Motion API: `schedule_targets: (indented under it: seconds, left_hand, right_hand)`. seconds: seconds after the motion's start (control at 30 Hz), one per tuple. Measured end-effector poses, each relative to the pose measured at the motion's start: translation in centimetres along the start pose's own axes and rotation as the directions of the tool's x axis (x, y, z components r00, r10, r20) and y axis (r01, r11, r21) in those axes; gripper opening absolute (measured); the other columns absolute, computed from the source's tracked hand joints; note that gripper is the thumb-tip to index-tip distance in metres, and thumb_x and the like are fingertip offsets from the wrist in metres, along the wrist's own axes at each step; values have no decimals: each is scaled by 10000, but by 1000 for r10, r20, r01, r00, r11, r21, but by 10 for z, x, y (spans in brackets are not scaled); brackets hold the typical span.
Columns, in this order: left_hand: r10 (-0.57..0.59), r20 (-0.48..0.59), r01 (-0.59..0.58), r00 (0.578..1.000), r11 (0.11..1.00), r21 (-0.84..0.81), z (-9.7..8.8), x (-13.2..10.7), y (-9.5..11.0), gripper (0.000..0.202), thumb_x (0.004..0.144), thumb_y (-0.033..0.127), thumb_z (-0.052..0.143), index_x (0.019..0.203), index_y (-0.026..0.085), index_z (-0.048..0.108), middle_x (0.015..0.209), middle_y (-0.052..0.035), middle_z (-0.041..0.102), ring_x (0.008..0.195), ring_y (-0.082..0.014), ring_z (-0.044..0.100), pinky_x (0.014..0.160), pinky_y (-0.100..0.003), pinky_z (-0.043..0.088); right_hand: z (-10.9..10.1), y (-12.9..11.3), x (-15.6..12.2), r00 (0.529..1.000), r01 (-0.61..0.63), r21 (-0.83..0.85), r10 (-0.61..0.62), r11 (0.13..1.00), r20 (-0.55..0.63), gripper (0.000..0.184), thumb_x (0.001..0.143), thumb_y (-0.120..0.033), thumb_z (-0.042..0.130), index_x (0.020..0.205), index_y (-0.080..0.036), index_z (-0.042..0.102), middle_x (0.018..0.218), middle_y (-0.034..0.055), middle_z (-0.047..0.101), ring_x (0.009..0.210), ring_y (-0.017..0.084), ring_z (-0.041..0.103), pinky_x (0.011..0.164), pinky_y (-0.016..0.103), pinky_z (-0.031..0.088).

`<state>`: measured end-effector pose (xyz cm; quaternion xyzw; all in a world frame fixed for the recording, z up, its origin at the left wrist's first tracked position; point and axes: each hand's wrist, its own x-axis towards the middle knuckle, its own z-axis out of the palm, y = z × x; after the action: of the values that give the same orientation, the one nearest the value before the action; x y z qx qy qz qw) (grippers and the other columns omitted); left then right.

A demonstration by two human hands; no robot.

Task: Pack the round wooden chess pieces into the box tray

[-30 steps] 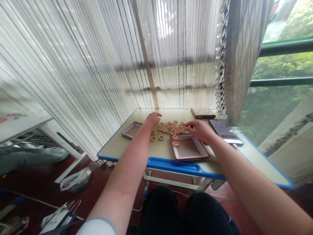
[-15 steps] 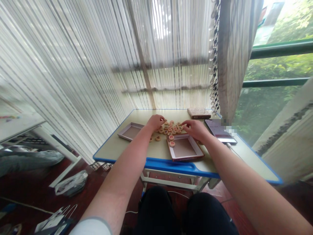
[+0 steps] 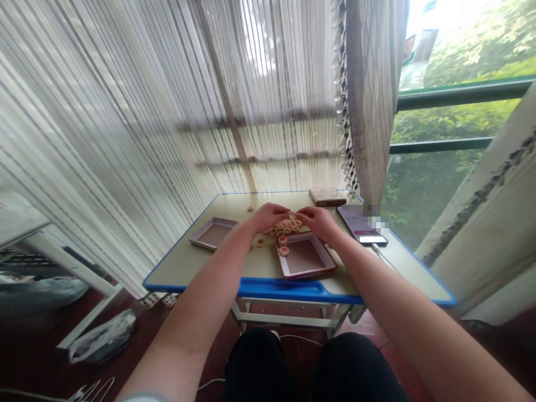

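A pile of round wooden chess pieces (image 3: 287,226) lies in the middle of a small blue-edged table (image 3: 251,268). My left hand (image 3: 268,215) curls round the pile from the left, and my right hand (image 3: 316,219) curls round it from the right. Fingertips of both hands nearly meet over the pieces. Just in front of the pile sits a shallow pink-rimmed tray (image 3: 305,272) with two pieces (image 3: 283,245) in its far left corner. One piece (image 3: 260,242) lies loose beside the tray and another piece (image 3: 250,209) lies further back.
A second shallow tray (image 3: 213,233) sits at the table's left. A flat wooden box (image 3: 327,196) lies at the back and a phone (image 3: 362,225) at the right. Curtains hang behind, a window is at the right, and bags (image 3: 100,340) lie on the floor at the left.
Both hands have drawn together and squeezed the spread pieces into a tighter pile. One piece now lies apart at the back left. The view has swung to the right.
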<state>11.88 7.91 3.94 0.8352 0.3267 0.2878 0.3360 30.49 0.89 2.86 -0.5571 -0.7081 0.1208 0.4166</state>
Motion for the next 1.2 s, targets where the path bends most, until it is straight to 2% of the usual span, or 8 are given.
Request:
schedule_targets:
  seconds: [0.23,0.47,0.6,0.73,0.8,0.9,1.07,1.2]
  left_hand:
    - [67,-31,-71,997,981,-180,6,4,-3,381,683,283,673,1017,100,656,941,-107,699,860,-182,645,797,-316,498]
    - [27,-88,-44,996,979,-199,4,0,12,363,650,276,704,958,88,664,886,-106,699,791,-166,642,754,-318,504]
    - [26,-36,-32,999,985,-170,-3,-1,11,435,653,320,708,1022,101,642,950,-118,689,840,-170,636,757,-297,497]
    - [-68,-77,72,995,996,48,-20,-7,10,457,691,438,649,1022,124,652,897,-99,697,754,-152,634,678,-256,480]
    - [-145,-36,149,989,974,171,-29,-12,13,453,683,488,630,957,130,678,821,-80,700,685,-144,621,609,-234,456]
    - [-302,106,261,947,920,293,-39,-20,22,425,634,520,648,784,126,704,692,-66,690,595,-138,596,540,-224,413]
    - [-476,347,379,808,871,311,-39,-27,33,346,563,479,706,680,154,697,662,-59,698,558,-134,603,507,-214,372]
    - [-516,347,415,783,849,326,-31,-26,38,316,562,450,707,657,150,681,683,-70,705,555,-140,609,473,-205,351]
  right_hand:
    - [2,-2,1,997,-82,122,82,989,13,347,766,-454,578,917,-159,682,843,86,701,762,178,638,666,267,472]
    - [1,-4,1,999,-53,165,53,985,1,368,768,-468,568,940,-159,668,840,81,696,749,170,636,643,255,468]
    - [-5,-3,-1,1000,-8,-35,8,999,-9,354,763,-470,564,927,-173,667,811,60,690,717,155,615,631,243,440]
    - [-15,-8,-7,992,60,-401,-10,914,125,259,720,-437,596,819,-214,684,742,37,671,645,154,568,549,248,365]
    - [-20,-13,-12,979,92,-443,-1,892,202,231,704,-410,604,810,-220,680,711,25,657,603,141,539,514,242,328]
    - [-25,-23,-18,939,147,-355,-18,923,342,247,709,-406,591,840,-215,676,693,8,643,574,119,506,504,231,313]
    - [-23,-34,-22,866,206,-290,-36,934,499,244,683,-398,609,826,-219,692,648,-1,626,556,113,483,507,228,313]
    - [-19,-34,-22,871,205,-344,-11,916,491,244,680,-427,614,809,-238,701,590,-3,601,513,112,457,471,234,285]
